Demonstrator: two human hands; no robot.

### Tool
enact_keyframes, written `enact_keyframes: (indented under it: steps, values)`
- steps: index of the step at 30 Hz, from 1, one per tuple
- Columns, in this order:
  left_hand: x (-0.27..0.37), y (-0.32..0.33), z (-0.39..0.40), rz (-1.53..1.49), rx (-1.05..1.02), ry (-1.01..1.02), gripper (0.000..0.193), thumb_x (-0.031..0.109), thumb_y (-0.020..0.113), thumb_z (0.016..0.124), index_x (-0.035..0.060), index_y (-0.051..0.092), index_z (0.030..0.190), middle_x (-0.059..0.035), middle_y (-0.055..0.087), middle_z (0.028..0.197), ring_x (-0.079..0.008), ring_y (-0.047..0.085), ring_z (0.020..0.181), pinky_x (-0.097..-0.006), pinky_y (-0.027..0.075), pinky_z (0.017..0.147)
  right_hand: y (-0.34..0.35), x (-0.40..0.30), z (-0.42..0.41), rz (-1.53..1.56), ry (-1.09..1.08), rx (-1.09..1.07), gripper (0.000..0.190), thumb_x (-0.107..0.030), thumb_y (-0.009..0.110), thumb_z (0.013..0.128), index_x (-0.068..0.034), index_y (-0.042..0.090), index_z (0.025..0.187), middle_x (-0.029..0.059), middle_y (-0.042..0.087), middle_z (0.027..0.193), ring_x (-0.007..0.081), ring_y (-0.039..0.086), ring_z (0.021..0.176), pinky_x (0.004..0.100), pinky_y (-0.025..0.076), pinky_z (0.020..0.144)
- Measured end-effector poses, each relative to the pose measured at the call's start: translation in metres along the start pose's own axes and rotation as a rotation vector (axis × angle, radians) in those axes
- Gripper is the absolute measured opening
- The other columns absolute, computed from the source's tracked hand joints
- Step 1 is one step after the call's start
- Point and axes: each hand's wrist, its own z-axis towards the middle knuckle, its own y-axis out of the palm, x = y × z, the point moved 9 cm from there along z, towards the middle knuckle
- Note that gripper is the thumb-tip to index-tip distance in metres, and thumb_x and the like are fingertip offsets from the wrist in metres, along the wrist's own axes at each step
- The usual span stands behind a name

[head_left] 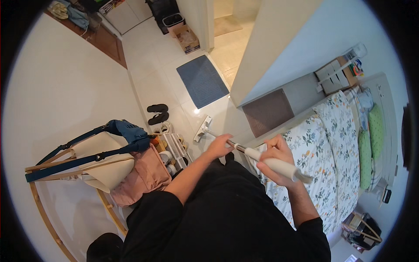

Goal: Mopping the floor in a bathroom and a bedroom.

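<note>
A long-handled cleaning tool slants from my body down to the tiled floor, its flat white head (203, 128) resting on the tiles. My left hand (220, 146) is closed around the metal pole (240, 148), fairly near the head. Higher up, my right hand (278, 160) grips the thick white handle (281, 167), whose end sticks out past the palm. Between the blue mat (203, 82) and my feet lies the head, touching neither. Whether it is a mop or a squeegee, I cannot tell.
Black flip-flops (158, 114) and a shoe rack (175, 147) stand left, near a wooden rack (36, 196) with bags. A brown mat (268, 113) and a bed with a floral cover (314, 144) are at right. A cardboard box (187, 38) stands ahead by the doorway.
</note>
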Motion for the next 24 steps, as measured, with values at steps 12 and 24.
enact_keyframes:
  steps: [12,24]
  values:
    - [0.046,0.045,0.081,-0.382,-0.357,0.014,0.01,-0.007,0.054,0.064,0.0009,0.054,0.07,-0.0148,0.061,0.073,-0.0352,0.058,0.074,-0.0406,0.044,0.061,-0.026,0.027,-0.017,0.391,-0.003,0.329,0.013,0.007,0.059,0.07,-0.002,0.051,0.068,0.01,0.057,0.068,0.0199,0.059,0.06,0.037,0.053,0.069]
    - [0.033,0.153,0.092,-0.361,-0.544,0.15,0.013,0.007,0.061,0.06,0.0069,0.06,0.074,-0.0126,0.059,0.071,-0.0334,0.057,0.075,-0.0436,0.043,0.069,-0.043,0.087,-0.096,0.336,0.247,0.558,0.012,0.007,0.047,0.077,-0.004,0.047,0.073,0.0108,0.055,0.067,0.0205,0.055,0.063,0.0435,0.049,0.073]
